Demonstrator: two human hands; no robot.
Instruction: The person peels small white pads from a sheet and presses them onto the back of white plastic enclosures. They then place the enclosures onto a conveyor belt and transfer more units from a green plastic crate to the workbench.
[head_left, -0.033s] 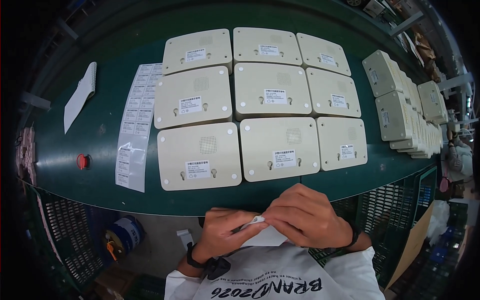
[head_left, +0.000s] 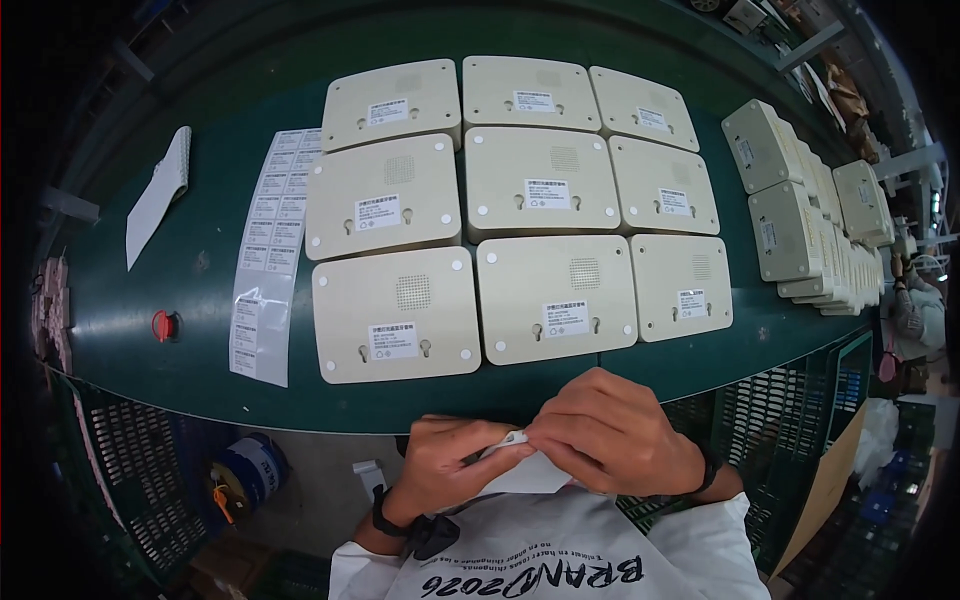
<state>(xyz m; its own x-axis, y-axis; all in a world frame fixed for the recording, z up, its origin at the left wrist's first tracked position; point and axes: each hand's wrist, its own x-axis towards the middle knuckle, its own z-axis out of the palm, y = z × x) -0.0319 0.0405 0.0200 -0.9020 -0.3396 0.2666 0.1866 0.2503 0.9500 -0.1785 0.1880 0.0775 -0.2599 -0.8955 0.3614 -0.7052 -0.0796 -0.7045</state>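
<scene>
In front of my body, just off the table's near edge, both hands pinch a white sheet (head_left: pixel 527 475). My left hand (head_left: pixel 455 462) has its thumb and finger closed on the sheet's curled upper edge. Fingertips of my right hand (head_left: pixel 610 435) press together at that same edge, touching the left thumb tip. Whether a small piece sits between the right fingertips is hidden. Beyond the hands lie several cream plastic housings (head_left: pixel 395 345) in rows, backs up, each with a white label. White round pads cover corner spots on some; others show dark corner holes.
A strip of printed labels (head_left: pixel 262 310) lies left of the housings on the green table (head_left: pixel 210 330). Further left are a red cap-like piece (head_left: pixel 164 325) and a white spiral notepad (head_left: pixel 158 200). More cream housings (head_left: pixel 785 220) stand stacked at right. Green crates (head_left: pixel 770 430) flank me below.
</scene>
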